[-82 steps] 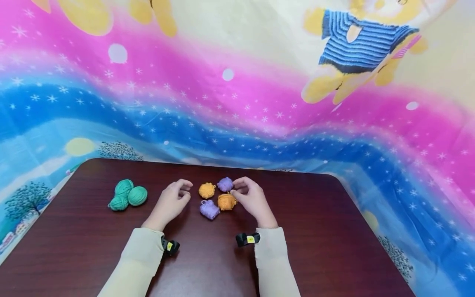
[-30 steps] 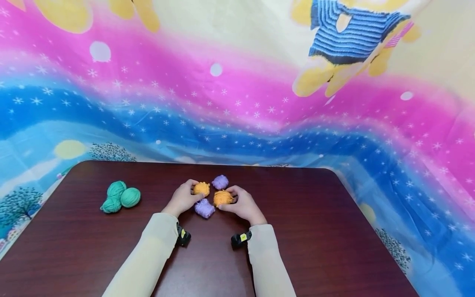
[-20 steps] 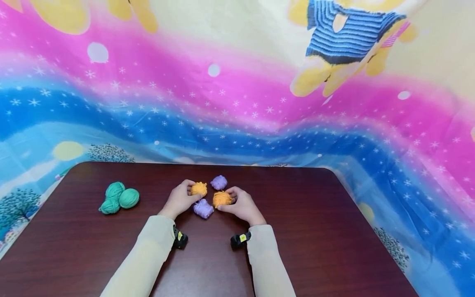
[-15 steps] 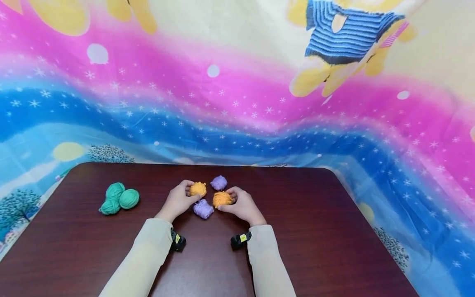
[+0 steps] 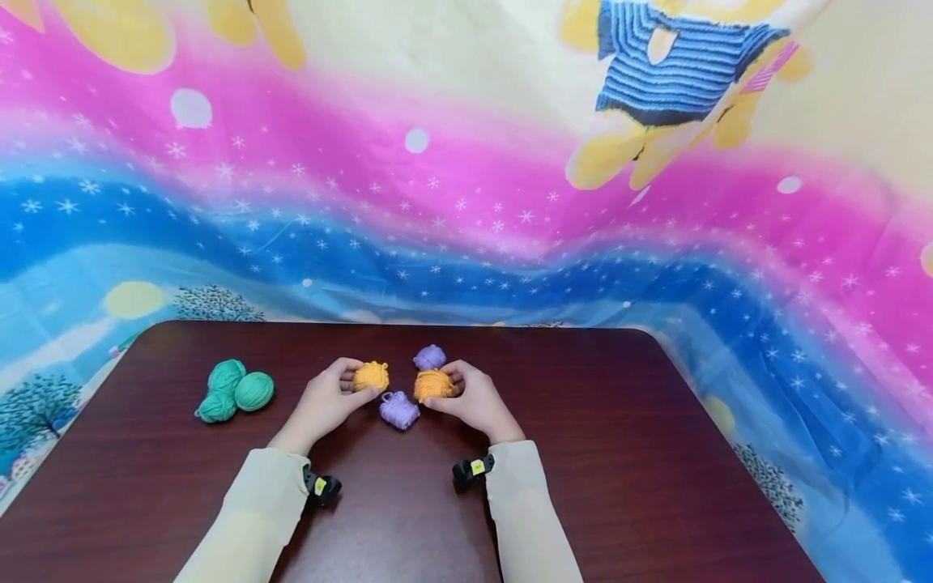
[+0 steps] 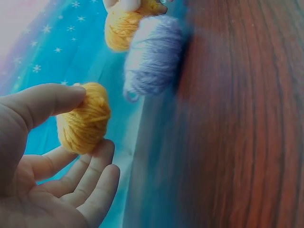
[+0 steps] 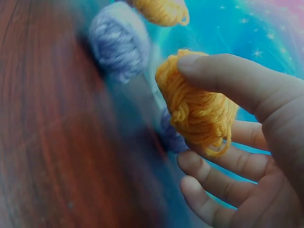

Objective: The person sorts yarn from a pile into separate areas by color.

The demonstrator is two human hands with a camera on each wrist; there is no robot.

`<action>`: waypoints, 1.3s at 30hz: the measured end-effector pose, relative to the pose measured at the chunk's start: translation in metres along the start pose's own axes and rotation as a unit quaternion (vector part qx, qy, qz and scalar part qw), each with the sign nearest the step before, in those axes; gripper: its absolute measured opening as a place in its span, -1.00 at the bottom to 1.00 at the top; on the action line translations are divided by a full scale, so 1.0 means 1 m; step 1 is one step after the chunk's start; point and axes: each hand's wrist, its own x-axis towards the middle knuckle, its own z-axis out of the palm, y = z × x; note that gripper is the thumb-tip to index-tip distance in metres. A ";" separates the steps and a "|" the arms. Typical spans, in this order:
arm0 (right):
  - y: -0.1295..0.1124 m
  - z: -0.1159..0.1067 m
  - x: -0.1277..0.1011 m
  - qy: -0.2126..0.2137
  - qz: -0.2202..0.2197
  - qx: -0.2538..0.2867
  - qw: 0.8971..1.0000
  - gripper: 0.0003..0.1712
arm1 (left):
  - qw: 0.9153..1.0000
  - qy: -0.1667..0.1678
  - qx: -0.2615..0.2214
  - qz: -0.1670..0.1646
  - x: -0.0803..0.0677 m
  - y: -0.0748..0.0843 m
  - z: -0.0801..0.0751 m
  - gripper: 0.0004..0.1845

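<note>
My left hand (image 5: pixel 324 402) pinches one orange yarn ball (image 5: pixel 371 376) between thumb and fingers; the left wrist view shows that ball (image 6: pixel 83 124) lifted off the table. The second orange yarn ball (image 5: pixel 433 385) is pinched in my right hand (image 5: pixel 470 397), also raised in the right wrist view (image 7: pixel 197 103). A purple yarn ball (image 5: pixel 399 410) lies on the dark wooden table (image 5: pixel 598 453) between my hands. Another purple ball (image 5: pixel 430 357) sits just behind the two orange ones.
Three green yarn balls (image 5: pixel 235 392) are clustered at the table's left. A colourful printed cloth (image 5: pixel 466 210) hangs behind and around the table. Black wrist cameras (image 5: pixel 470 471) sit on both cream sleeves.
Both hands closed on the orange balls and lifted them slightly. The left hand has drawn its ball leftward, away from the purple ones. The green balls have not moved.
</note>
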 end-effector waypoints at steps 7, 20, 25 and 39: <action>-0.017 -0.006 -0.006 -0.016 -0.029 0.026 0.999 -0.40 | 1.000 -0.016 0.000 0.004 -0.013 0.004 -0.013 -0.39; -0.051 0.008 -0.010 -0.081 -0.076 0.026 0.993 -0.33 | 0.997 -0.066 0.025 0.026 -0.037 -0.006 -0.050 -0.37; -0.058 0.020 -0.012 -0.084 -0.065 0.049 0.993 -0.35 | 0.995 -0.092 0.017 0.032 -0.038 -0.008 -0.058 -0.39; -0.073 0.056 -0.019 -0.079 -0.041 0.064 0.994 -0.38 | 0.984 -0.168 0.009 0.062 -0.043 -0.037 -0.093 -0.41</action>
